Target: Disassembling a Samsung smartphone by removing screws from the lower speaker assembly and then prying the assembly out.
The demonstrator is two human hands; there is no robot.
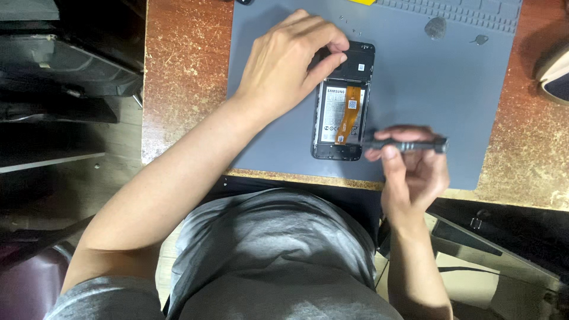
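Nearest to us, our grey shirt (278, 255) fills the bottom of the view and hides the counter's near edge. Our right hand (412, 169) is closed around a dark screwdriver (409, 145), held level just above the mat's near edge; its tip end points left toward the phone's lower right corner, and we cannot make out whether it touches. The fingers cover part of the handle.

The opened phone (344, 112) lies upright on the grey mat (427, 89), back cover off, with the battery and an orange flex strip showing. It sits between our hands, just left of the right one.

Our left hand (290, 65) rests over the phone's top left, fingertips pinched together at the upper part; whatever they pinch is too small to tell.

Farther off, tiny screws (349, 24) dot the mat, hard to make out. The brown counter (184, 71) is cut off at the top.
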